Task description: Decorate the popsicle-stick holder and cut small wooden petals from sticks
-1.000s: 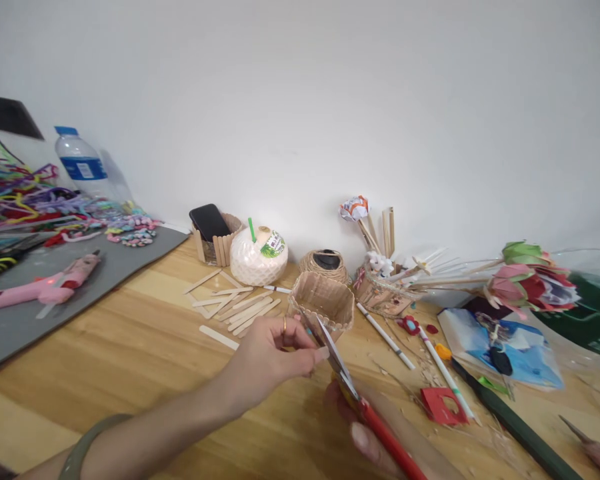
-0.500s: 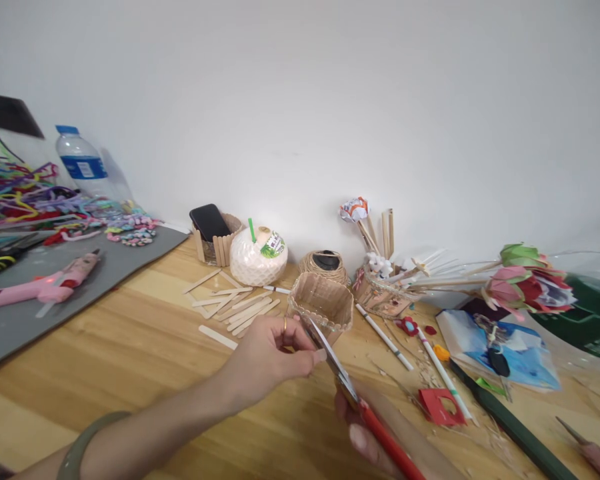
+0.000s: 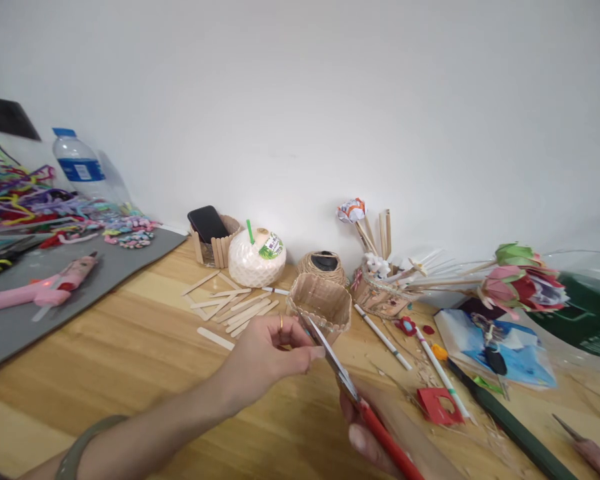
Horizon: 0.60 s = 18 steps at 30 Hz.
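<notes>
At lower centre the left hand (image 3: 267, 357) pinches a small piece against the scissors (image 3: 353, 393), gripped by the right hand (image 3: 367, 440); blades look partway through, cut unfinished.

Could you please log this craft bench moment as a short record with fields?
left hand: pinching a small piece at the scissor blades
right hand: gripping the red-handled scissors
nearest item: woven basket, just beyond the blades
surface: wooden table
sticks: loose craft sticks left of the basket
far left: pink glue gun on a grey mat
</notes>
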Motion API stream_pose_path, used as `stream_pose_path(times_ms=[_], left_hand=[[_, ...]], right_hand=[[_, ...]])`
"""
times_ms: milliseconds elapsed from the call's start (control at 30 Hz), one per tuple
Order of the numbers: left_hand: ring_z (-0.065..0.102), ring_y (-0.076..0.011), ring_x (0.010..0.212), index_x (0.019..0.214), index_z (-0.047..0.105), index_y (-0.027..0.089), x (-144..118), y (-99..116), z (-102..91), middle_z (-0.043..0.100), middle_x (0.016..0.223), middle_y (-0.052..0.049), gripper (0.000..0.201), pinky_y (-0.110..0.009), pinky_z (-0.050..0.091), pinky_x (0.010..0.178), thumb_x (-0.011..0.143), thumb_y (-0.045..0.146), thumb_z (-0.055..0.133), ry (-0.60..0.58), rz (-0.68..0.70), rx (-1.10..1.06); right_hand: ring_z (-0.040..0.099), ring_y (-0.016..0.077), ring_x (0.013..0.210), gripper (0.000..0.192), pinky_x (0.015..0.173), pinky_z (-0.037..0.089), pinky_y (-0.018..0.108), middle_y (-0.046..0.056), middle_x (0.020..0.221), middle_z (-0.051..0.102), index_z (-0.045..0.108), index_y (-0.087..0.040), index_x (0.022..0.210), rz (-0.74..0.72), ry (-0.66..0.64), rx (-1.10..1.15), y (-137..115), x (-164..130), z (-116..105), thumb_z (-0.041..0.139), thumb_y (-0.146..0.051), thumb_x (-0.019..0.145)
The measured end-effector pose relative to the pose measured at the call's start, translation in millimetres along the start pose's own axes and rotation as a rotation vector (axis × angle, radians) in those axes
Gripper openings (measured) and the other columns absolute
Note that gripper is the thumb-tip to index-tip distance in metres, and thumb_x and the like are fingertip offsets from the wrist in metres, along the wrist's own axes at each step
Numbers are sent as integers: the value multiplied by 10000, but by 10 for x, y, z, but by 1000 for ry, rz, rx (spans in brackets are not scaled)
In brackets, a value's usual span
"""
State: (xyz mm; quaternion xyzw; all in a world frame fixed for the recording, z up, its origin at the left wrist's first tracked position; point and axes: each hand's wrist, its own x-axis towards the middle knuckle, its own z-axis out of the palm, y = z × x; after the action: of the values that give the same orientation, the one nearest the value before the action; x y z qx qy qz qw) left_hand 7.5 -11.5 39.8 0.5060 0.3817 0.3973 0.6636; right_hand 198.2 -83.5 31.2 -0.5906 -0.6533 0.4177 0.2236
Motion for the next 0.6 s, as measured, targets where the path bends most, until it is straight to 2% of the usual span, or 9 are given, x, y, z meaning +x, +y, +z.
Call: stream_pose_path(times_ms=[100, 200, 333, 433, 600], left_hand=[[472, -92, 504, 529, 574, 153, -4, 9, 8, 568, 498, 28, 189, -231, 386, 536, 534, 273, 719, 14, -8, -20], [488, -91, 494, 511, 576, 155, -17, 17, 16, 574, 484, 31, 172, -228, 396, 532, 521, 255, 715, 25, -13, -43], [496, -90, 485, 508, 586, 157, -16, 26, 19, 572, 477, 39, 139, -225, 402, 527, 517, 230, 703, 58, -15, -55], [490, -87, 475, 494, 582, 157, -8, 24, 18, 563, 467, 44, 142, -221, 395, 517, 504, 220, 709, 84, -18, -54], [485, -86, 462, 484, 592, 154, -12, 15, 21, 565, 450, 41, 133, -216, 389, 508, 488, 204, 716, 98, -15, -72]], right_hand=[[618, 289, 888, 673, 783, 510, 383, 98, 1012, 664, 537, -204, 1211, 30, -90, 28, -25, 15, -44, 515, -687, 743], [591, 298, 942, 702, 850, 471, 414, 120, 1077, 637, 516, -180, 1221, 24, -78, 24, -50, 25, -44, 480, -700, 751], [576, 267, 846, 539, 783, 473, 387, 96, 957, 627, 577, -187, 1020, -30, -92, -47, -71, 30, -37, 455, -658, 788], [528, 226, 741, 436, 724, 455, 352, 51, 804, 567, 546, -200, 827, -39, -78, -88, -83, 35, -48, 468, -627, 788], [423, 186, 656, 442, 652, 403, 319, 8, 724, 454, 447, -214, 743, -5, -95, -78, -111, 69, -31, 456, -656, 747]])
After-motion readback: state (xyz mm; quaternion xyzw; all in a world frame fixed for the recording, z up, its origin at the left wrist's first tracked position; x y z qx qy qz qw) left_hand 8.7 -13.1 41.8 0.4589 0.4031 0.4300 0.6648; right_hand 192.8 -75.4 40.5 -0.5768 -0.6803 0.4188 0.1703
